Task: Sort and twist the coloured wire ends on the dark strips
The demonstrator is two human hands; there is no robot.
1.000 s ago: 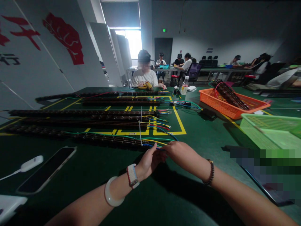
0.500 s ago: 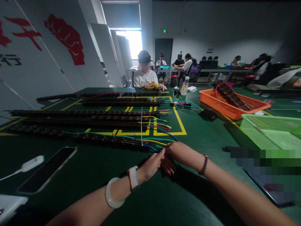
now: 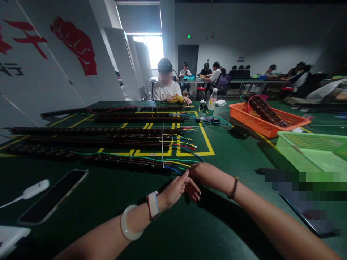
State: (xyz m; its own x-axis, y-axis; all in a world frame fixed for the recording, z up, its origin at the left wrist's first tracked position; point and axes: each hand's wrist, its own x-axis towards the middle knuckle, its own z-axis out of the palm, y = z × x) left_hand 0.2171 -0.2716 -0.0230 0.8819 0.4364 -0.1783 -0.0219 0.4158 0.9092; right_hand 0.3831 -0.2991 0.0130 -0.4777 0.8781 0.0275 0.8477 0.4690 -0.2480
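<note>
My left hand [image 3: 173,189] lies on the green mat with its fingers stretched out, the index tip just short of the loose coloured wires [image 3: 179,164]. It wears a watch and a pale bangle. My right hand [image 3: 202,172] is bent at the wrist, and its fingers droop apart toward me, touching the left hand's fingers. Neither hand has anything in it. The wires come out of the nearest long dark strip [image 3: 108,159], which has a white cable tie [image 3: 162,151] round it.
More dark strips [image 3: 94,131] lie across the yellow-marked mat. A phone [image 3: 52,195] and a white device [image 3: 35,188] are at my left. An orange basket [image 3: 260,122] and a green basket [image 3: 309,151] stand at the right. A person [image 3: 166,88] sits opposite; others sit farther back.
Both hands let go of the wire ends and drew back a little toward me. The right hand's fingers dropped downward, and the left hand's fingers spread against them.
</note>
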